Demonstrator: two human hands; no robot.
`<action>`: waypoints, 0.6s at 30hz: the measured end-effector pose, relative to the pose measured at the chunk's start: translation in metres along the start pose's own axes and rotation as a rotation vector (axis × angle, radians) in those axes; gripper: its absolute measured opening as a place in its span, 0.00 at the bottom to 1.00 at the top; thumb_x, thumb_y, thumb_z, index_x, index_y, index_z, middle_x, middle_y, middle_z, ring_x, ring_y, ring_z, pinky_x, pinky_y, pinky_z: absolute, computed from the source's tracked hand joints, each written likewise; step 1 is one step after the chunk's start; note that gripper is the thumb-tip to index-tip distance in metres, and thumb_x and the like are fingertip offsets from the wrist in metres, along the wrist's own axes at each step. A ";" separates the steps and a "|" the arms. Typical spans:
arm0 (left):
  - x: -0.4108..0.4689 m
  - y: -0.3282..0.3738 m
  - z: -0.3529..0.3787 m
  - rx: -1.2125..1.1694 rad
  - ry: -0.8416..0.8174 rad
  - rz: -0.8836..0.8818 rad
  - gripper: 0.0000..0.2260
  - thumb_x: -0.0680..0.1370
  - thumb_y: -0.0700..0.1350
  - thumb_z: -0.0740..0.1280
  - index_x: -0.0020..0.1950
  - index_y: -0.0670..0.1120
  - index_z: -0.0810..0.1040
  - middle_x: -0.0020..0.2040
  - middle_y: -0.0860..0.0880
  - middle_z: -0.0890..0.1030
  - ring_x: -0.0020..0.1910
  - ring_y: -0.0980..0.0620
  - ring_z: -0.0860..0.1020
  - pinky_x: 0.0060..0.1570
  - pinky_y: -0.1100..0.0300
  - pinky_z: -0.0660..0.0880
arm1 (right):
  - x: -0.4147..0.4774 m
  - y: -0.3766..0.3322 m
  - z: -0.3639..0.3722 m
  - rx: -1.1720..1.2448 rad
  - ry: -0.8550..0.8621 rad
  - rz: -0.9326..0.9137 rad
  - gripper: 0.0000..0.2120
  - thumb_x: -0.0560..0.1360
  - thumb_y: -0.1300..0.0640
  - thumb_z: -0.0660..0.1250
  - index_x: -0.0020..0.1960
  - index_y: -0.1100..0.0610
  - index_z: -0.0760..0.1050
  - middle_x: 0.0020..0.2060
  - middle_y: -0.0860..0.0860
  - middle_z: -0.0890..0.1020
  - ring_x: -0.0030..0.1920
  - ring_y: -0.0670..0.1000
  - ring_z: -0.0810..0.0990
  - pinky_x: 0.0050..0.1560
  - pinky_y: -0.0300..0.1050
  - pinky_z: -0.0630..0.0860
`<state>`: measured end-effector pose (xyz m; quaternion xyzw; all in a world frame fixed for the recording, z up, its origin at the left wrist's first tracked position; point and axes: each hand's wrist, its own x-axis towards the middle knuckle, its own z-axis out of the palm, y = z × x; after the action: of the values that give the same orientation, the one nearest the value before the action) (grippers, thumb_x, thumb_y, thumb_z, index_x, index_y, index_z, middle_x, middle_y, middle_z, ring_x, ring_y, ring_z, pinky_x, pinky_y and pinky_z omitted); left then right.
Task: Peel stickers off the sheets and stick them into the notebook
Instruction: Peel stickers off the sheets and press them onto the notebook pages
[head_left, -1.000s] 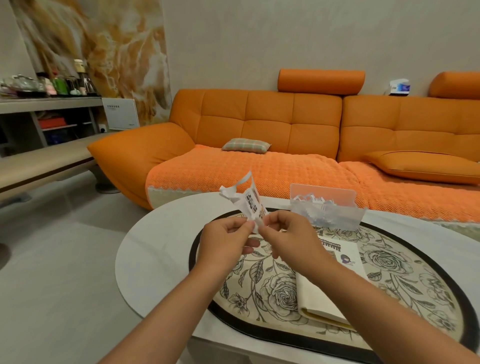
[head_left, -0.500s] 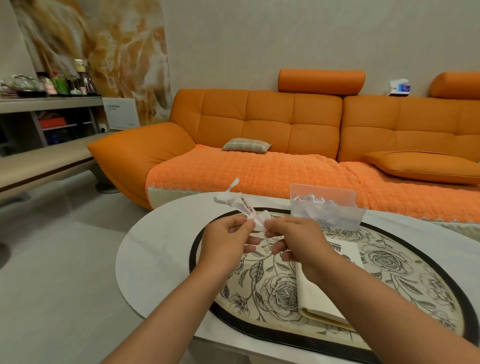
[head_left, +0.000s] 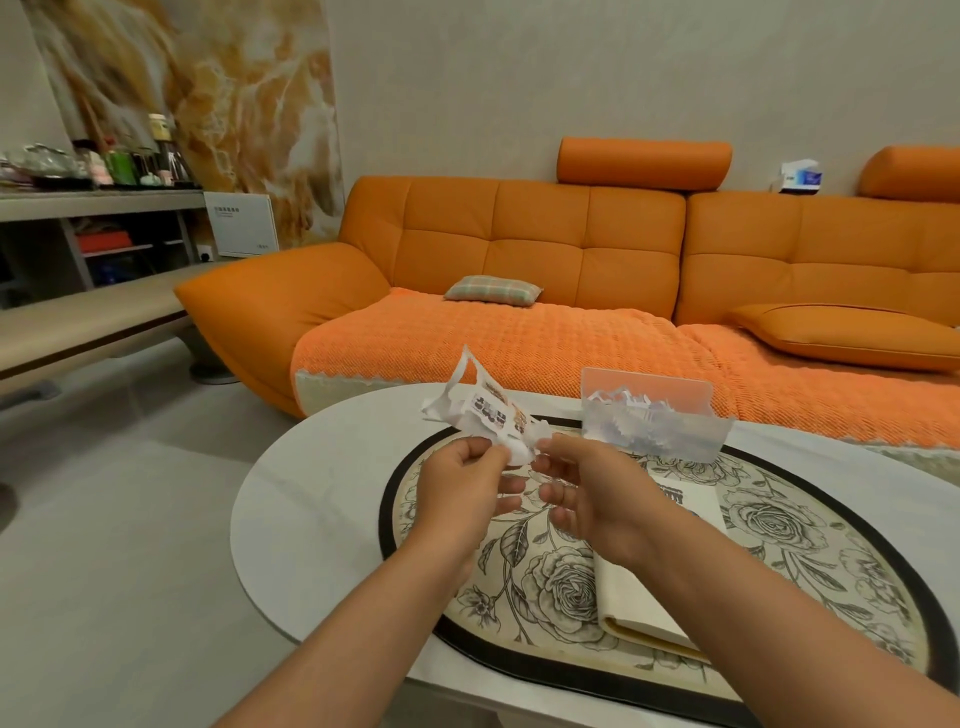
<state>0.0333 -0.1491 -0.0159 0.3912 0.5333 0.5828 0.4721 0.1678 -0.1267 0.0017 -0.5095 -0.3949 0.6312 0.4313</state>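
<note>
A crumpled white sticker sheet (head_left: 485, 408) with small printed stickers is held up above the table. My left hand (head_left: 465, 488) pinches its lower end between thumb and forefinger. My right hand (head_left: 592, 493) pinches the same end from the right, its other fingers spread. The sheet leans up and to the left. Under my right forearm the cream notebook (head_left: 641, 605) lies open on the floral mat, a printed sticker (head_left: 675, 496) showing on its far page. Much of the notebook is hidden by my arm.
A clear plastic box (head_left: 654, 421) holding more white sheets stands behind my right hand on the table. The floral mat (head_left: 810, 551) with a black border covers the round white table (head_left: 311, 514). An orange sofa (head_left: 571, 270) stands beyond; a shelf (head_left: 93, 197) is at left.
The sheet has tipped from upright over to the left and down. My right hand's fingers have slid along its lower end and spread apart; both hands stay close together.
</note>
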 end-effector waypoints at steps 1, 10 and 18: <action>0.001 -0.001 0.000 0.013 0.001 -0.006 0.06 0.79 0.41 0.67 0.52 0.42 0.83 0.46 0.45 0.86 0.40 0.51 0.85 0.42 0.57 0.84 | 0.001 0.000 -0.002 0.040 0.006 0.042 0.03 0.76 0.59 0.69 0.49 0.57 0.79 0.34 0.49 0.79 0.28 0.48 0.74 0.26 0.40 0.67; 0.001 0.004 -0.008 0.374 -0.041 0.003 0.09 0.79 0.45 0.63 0.45 0.46 0.81 0.38 0.50 0.85 0.31 0.52 0.80 0.43 0.49 0.83 | 0.001 -0.003 -0.012 -0.264 -0.051 -0.102 0.04 0.78 0.60 0.69 0.51 0.59 0.80 0.35 0.52 0.83 0.27 0.50 0.75 0.28 0.42 0.69; -0.005 0.016 -0.022 1.003 0.039 0.778 0.10 0.81 0.49 0.64 0.40 0.54 0.77 0.36 0.56 0.78 0.37 0.56 0.75 0.36 0.64 0.68 | 0.010 0.017 -0.018 -0.788 -0.075 -0.451 0.13 0.79 0.49 0.69 0.39 0.53 0.84 0.37 0.50 0.86 0.29 0.50 0.81 0.34 0.41 0.76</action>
<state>0.0109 -0.1588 -0.0028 0.7194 0.5686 0.3981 -0.0246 0.1816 -0.1214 -0.0201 -0.5128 -0.7213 0.3413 0.3167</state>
